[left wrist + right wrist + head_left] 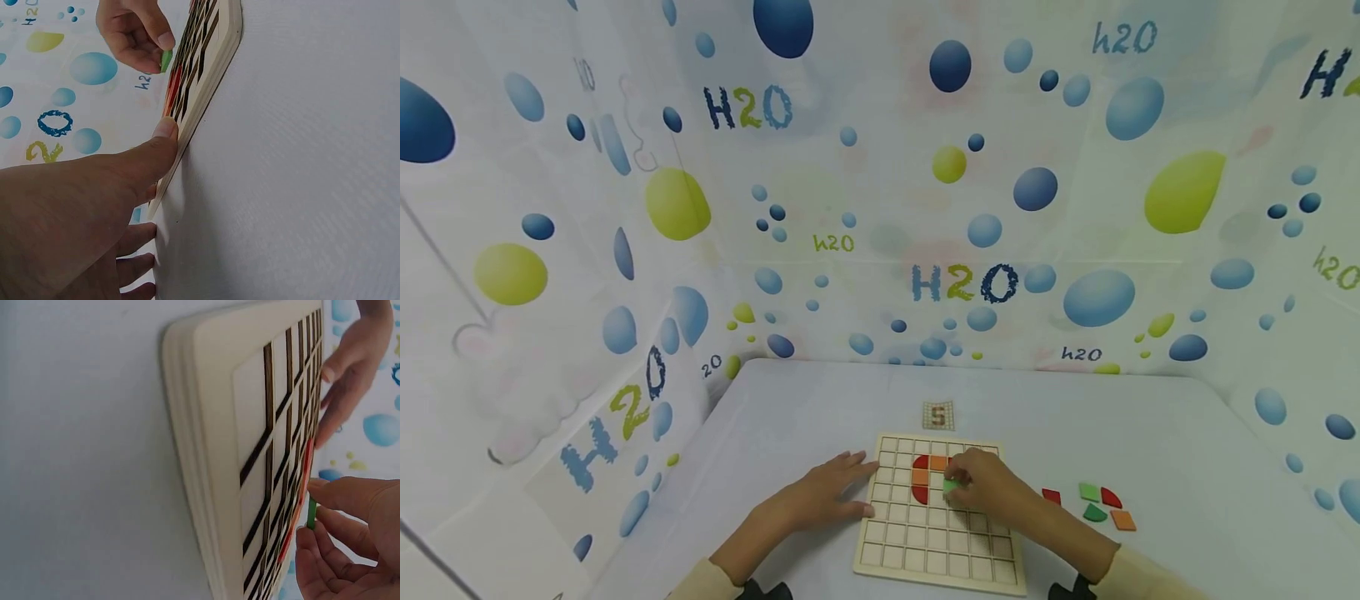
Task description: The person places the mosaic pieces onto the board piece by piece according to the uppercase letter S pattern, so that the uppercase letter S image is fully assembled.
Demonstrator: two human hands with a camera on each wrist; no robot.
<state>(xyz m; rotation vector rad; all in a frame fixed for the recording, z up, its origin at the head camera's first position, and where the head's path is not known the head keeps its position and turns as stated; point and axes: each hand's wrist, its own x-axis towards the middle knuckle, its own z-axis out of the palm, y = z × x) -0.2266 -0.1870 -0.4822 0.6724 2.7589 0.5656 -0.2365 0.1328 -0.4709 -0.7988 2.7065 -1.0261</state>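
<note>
A pale wooden grid board (895, 533) lies on the white table. My right hand (988, 490) pinches a small green piece (312, 513) between thumb and fingertips, close over the upper right part of the grid. Left of it in the grid sit a red rounded piece (921, 461), two orange squares (937, 463) and a lower red rounded piece (920, 495); my right fingers partly cover that area. Along the board's left edge rests my left hand (823, 493), fingers spread, its thumb (164, 134) at the rim.
Beyond the board lies a small gridded card (937, 415) with a brown figure like an S or 5. To the right, partly behind my forearm, are loose pieces: a red one (1051, 497), a green square (1089, 492), a red quarter (1111, 497), a green quarter (1095, 513), an orange square (1123, 520).
</note>
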